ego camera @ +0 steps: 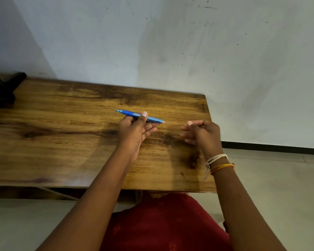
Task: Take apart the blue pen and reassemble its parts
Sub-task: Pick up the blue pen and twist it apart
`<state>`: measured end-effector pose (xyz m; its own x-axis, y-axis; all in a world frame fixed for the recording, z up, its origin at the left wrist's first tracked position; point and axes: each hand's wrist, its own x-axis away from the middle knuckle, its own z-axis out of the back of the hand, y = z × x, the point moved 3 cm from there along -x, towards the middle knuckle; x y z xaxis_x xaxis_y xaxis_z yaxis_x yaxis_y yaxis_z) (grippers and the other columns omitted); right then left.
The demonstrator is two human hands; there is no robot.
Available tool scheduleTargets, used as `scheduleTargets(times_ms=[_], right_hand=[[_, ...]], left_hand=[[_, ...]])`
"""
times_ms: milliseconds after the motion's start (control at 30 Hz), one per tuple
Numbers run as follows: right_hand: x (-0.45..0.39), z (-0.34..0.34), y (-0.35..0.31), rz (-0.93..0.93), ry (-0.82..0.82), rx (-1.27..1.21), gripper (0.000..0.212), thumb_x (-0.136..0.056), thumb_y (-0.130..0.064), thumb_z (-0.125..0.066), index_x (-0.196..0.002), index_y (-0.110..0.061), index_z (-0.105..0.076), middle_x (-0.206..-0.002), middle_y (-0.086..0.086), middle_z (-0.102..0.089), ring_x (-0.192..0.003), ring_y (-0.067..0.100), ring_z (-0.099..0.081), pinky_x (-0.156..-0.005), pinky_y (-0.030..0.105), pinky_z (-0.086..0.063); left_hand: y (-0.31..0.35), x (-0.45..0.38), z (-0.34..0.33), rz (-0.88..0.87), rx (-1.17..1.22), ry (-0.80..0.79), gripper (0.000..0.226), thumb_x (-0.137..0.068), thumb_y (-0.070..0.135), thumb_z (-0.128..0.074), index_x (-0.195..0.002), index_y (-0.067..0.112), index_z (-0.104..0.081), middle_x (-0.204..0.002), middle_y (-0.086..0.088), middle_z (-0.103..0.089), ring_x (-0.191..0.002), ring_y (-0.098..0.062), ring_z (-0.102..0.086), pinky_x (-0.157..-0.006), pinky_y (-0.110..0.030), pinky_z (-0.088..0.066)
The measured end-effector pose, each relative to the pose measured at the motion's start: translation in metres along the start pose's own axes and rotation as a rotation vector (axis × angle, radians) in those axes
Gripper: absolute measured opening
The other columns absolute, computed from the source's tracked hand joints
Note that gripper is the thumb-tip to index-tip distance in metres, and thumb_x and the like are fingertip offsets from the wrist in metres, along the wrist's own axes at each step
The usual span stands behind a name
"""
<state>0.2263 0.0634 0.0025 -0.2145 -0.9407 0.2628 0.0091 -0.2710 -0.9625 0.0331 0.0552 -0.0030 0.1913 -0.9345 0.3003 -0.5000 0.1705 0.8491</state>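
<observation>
The blue pen [129,113] is whole and lies nearly level above the wooden table [62,124], tip pointing left. My left hand [134,129] holds it around the middle, thumb on top and fingers underneath. My right hand [201,134] hovers a short way to the right of the pen's rear end, fingers loosely curled and slightly blurred, holding nothing that I can see. Thread bands circle my right wrist.
A black object [2,87] stands at the table's far left corner. The wall rises directly behind the table. The table's right edge runs just beside my right hand, with pale floor [270,187] beyond it. Red cloth covers my lap at the front edge.
</observation>
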Motion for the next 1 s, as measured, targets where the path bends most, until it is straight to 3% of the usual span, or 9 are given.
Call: scheduleTargets(times_ms=[100,200,367,667,800,900,1000], right_hand=[[-0.003,0.025,0.004,0.199,0.332,0.460,0.006,-0.087,-0.021,-0.068,-0.085,-0.015,-0.067,-0.087,0.004,-0.072,-0.071,0.013,-0.064,-0.070,0.022,-0.048],[-0.005,0.037,0.009,0.214,0.434,0.578,0.014,-0.086,-0.024,-0.069,-0.090,-0.012,-0.074,-0.090,0.007,-0.072,-0.077,0.013,-0.058,-0.076,0.022,-0.040],[-0.008,0.041,0.014,0.143,0.374,0.638,0.016,-0.085,-0.024,-0.072,-0.095,-0.013,-0.076,-0.094,0.008,-0.074,-0.081,0.016,-0.062,-0.078,0.024,-0.045],[-0.011,0.048,0.016,0.063,0.273,0.508,0.017,-0.083,-0.011,-0.069,-0.099,-0.012,-0.076,-0.092,0.004,-0.071,-0.090,0.017,-0.063,-0.083,0.026,-0.046],[-0.008,0.046,0.014,0.035,0.359,0.452,0.019,-0.085,-0.009,-0.065,-0.102,-0.008,-0.073,-0.098,0.011,-0.072,-0.088,0.020,-0.063,-0.088,0.033,-0.052],[0.001,0.031,0.006,0.123,0.432,0.432,0.020,-0.085,-0.006,-0.061,-0.100,-0.011,-0.072,-0.094,0.006,-0.070,-0.085,0.017,-0.063,-0.087,0.032,-0.053],[0.010,-0.002,-0.001,0.210,0.200,0.392,0.019,-0.087,-0.012,-0.063,-0.104,-0.015,-0.070,-0.093,-0.002,-0.067,-0.085,0.010,-0.061,-0.081,0.020,-0.053]], left_hand=[[-0.003,0.004,-0.006,0.011,-0.004,-0.048,0.008,-0.093,0.014,-0.057,-0.094,0.006,-0.056,-0.083,-0.012,-0.074,-0.077,-0.023,-0.074,-0.066,-0.027,-0.060],[-0.006,0.004,-0.008,0.032,-0.003,-0.050,0.008,-0.093,0.014,-0.057,-0.095,0.007,-0.056,-0.087,-0.014,-0.074,-0.080,-0.024,-0.074,-0.068,-0.028,-0.060],[-0.009,0.002,-0.009,0.045,0.003,-0.024,0.007,-0.093,0.015,-0.057,-0.095,0.008,-0.057,-0.088,-0.016,-0.073,-0.080,-0.024,-0.074,-0.069,-0.029,-0.060],[-0.012,0.002,-0.009,0.075,0.009,0.001,0.009,-0.093,0.014,-0.057,-0.097,0.007,-0.057,-0.099,-0.019,-0.070,-0.085,-0.026,-0.073,-0.071,-0.029,-0.060],[-0.011,0.002,-0.009,0.080,-0.002,0.007,0.010,-0.093,0.014,-0.057,-0.099,0.006,-0.057,-0.099,-0.019,-0.071,-0.085,-0.026,-0.073,-0.072,-0.029,-0.060],[-0.010,0.003,-0.007,0.083,0.000,0.018,0.006,-0.092,0.013,-0.059,-0.096,0.008,-0.058,-0.095,-0.018,-0.071,-0.082,-0.025,-0.074,-0.070,-0.029,-0.060],[-0.010,0.003,-0.004,0.083,-0.006,0.024,0.009,-0.091,0.011,-0.060,-0.099,0.008,-0.059,-0.095,-0.017,-0.072,-0.081,-0.023,-0.074,-0.068,-0.027,-0.060]])
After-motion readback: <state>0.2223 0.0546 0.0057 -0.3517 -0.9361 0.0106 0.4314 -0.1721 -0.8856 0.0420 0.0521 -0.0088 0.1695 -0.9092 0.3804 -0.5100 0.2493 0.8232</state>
